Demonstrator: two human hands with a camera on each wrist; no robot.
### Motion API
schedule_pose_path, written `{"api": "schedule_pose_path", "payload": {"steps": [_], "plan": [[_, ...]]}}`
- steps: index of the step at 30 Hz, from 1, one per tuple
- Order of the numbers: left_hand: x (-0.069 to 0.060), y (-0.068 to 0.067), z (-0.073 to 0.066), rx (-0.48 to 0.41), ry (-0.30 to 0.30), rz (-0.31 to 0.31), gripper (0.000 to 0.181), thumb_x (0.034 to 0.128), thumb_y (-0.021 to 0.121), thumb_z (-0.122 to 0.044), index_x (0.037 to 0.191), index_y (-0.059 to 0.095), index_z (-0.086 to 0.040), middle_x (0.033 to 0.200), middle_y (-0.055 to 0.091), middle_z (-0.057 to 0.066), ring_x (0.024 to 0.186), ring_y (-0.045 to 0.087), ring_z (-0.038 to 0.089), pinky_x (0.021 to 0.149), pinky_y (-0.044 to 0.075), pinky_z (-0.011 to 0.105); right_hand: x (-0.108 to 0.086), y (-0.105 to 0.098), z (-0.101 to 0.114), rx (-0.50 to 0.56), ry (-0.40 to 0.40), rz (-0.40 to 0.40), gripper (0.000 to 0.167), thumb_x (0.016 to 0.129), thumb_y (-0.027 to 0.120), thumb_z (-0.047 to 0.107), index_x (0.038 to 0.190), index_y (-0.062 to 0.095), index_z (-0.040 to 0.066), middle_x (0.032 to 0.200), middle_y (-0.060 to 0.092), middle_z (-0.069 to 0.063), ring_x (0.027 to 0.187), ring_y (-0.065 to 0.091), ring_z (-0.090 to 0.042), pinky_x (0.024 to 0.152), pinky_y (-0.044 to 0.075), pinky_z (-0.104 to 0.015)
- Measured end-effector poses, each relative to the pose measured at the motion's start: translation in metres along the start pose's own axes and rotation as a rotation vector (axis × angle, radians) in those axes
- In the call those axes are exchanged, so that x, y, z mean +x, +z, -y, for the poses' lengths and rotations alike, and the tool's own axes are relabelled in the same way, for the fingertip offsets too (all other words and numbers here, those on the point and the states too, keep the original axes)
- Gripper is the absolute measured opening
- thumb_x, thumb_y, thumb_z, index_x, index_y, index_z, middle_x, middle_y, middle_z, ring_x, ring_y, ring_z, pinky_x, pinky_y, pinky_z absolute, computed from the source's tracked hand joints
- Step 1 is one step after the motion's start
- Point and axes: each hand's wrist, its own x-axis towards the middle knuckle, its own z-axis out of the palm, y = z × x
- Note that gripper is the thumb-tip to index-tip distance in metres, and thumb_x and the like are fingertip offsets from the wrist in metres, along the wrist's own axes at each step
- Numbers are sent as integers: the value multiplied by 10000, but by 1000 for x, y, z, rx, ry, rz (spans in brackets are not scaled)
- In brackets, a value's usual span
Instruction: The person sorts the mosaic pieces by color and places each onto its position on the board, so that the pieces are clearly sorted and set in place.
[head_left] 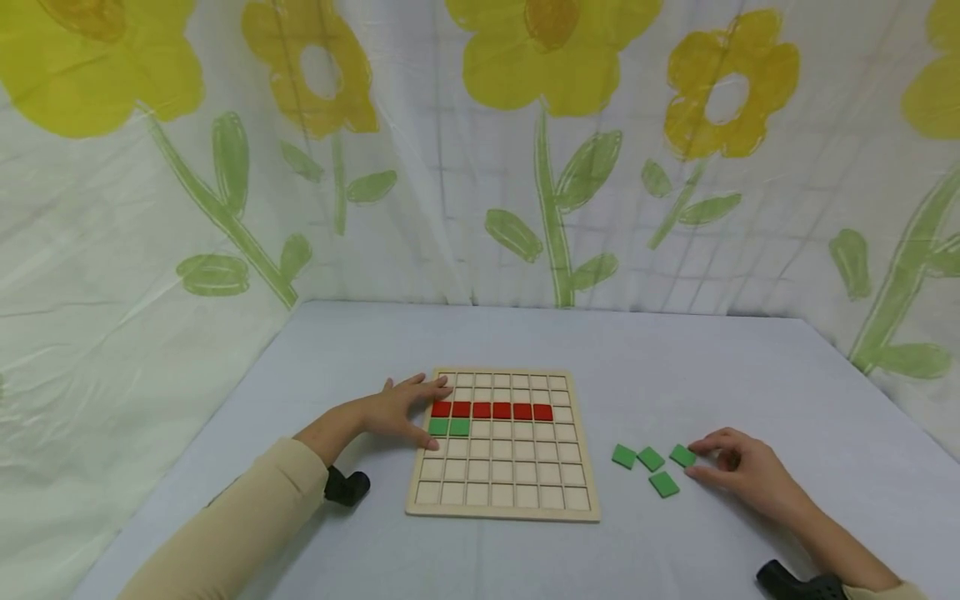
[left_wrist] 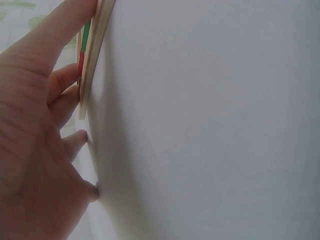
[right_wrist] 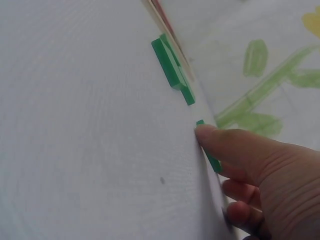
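Observation:
A wooden grid board (head_left: 502,517) lies on the table. A row of several red square tiles (head_left: 502,411) fills cells in its upper part, with two green tiles (head_left: 449,427) just below at the left. My left hand (head_left: 397,412) rests at the board's left edge, thumb and fingers spread, fingertips touching the rim and the leftmost cells. To the right of the board, my right hand (head_left: 750,471) pinches a green tile (head_left: 682,455) between thumb and forefinger; the right wrist view shows the thumb (right_wrist: 220,140) against that tile (right_wrist: 214,161).
Several other loose green tiles, among them one nearer the front (head_left: 663,484), lie on the white tablecloth (head_left: 675,367) between the board and my right hand. A curtain with yellow flowers (head_left: 555,50) hangs behind the table.

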Motion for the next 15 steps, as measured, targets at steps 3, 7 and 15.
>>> {"api": "schedule_pose_path", "payload": {"steps": [3, 7, 15], "plan": [[0, 0, 0, -2, 4, 5, 868, 709, 753, -493, 1440, 366, -228, 1566, 189, -29, 1458, 4, 314, 1090, -83, 646, -1, 2, 1, -3, 16, 6, 262, 715, 796, 225, 931, 709, 105, 868, 590, 38, 625, 389, 10, 536, 345, -194], [1, 1, 2, 10, 9, 4, 872, 710, 746, -508, 1442, 361, -234, 1566, 188, -27, 1457, 6, 315, 1090, -79, 649, 0, 5, 2, -4, -5, -4, 235, 720, 792, 205, 916, 706, 108, 856, 586, 43, 629, 392, 15, 535, 350, -193], [2, 1, 2, 18, 12, -6, 873, 704, 746, -521, 1439, 365, -246, 1565, 185, -45, 1460, 5, 299, 1094, -75, 643, 3, 0, 5, 28, 55, 30, 241, 737, 777, 184, 927, 691, 62, 819, 618, 27, 600, 437, 14, 505, 379, -198]]}}
